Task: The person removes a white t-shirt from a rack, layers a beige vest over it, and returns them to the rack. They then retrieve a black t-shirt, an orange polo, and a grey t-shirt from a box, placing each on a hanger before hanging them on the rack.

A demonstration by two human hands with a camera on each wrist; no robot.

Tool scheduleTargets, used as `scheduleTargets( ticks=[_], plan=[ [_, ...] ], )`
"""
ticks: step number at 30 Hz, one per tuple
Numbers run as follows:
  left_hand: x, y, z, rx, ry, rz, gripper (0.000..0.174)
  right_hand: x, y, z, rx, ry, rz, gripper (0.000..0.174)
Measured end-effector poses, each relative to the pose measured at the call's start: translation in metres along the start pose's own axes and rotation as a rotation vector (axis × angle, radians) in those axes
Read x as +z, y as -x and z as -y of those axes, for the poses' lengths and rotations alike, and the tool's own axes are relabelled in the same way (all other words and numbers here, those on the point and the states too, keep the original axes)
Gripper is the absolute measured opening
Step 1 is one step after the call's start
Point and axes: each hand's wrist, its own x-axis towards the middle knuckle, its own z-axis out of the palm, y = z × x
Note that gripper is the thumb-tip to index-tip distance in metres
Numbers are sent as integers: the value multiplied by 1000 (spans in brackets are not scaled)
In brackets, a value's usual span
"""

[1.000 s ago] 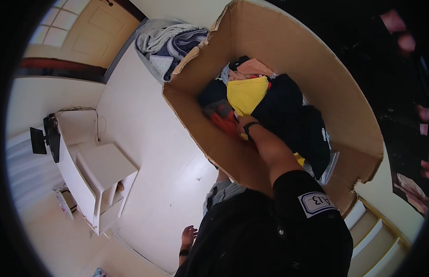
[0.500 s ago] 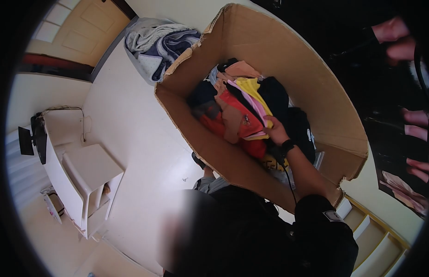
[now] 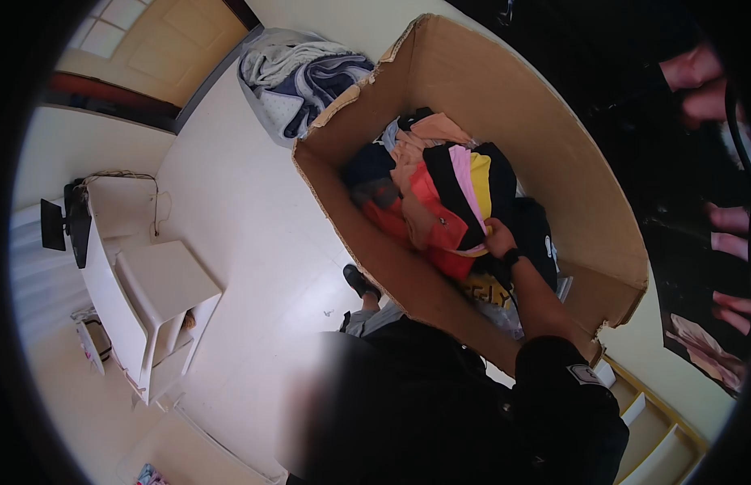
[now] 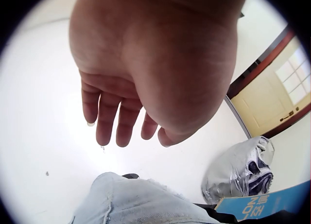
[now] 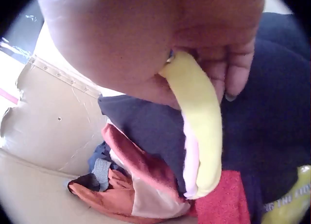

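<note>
My right hand point(image 3: 499, 239) reaches into a large cardboard box point(image 3: 545, 105) and pinches the near edge of layered garments. Among them are a yellow garment point(image 3: 480, 179), a pink garment point(image 3: 466, 170) and a black garment point(image 3: 445, 182), lying beside a coral-red garment point(image 3: 430, 212). From the right wrist camera, the yellow edge curls out between thumb and fingers, with pink fabric point(image 5: 192, 158) against its side. My left hand point(image 4: 150, 63) hangs over the floor beside the grey shorts point(image 4: 131, 197), fingers loosely extended, holding nothing.
Dark clothes point(image 3: 531, 230) and a gold-yellow printed garment point(image 3: 487, 289) lie in the box. A clear bag of blankets point(image 3: 307, 89) stands beyond its torn rim. A white desk point(image 3: 161, 279) is at left, a yellow-edged shelf point(image 3: 654, 424) at lower right.
My right hand came out from under the yellow garment and took the layered edges. Since then the layers have spread flatter, showing more black and yellow. The left hand has left the head view.
</note>
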Motion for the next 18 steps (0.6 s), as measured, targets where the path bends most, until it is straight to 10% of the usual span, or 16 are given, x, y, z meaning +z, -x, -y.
scheduleTargets(
  ticks=[18],
  plan=[
    [2, -44, 135, 73, -25, -100, 37, -4, -4, 44, -54, -5, 117, 15]
  ],
)
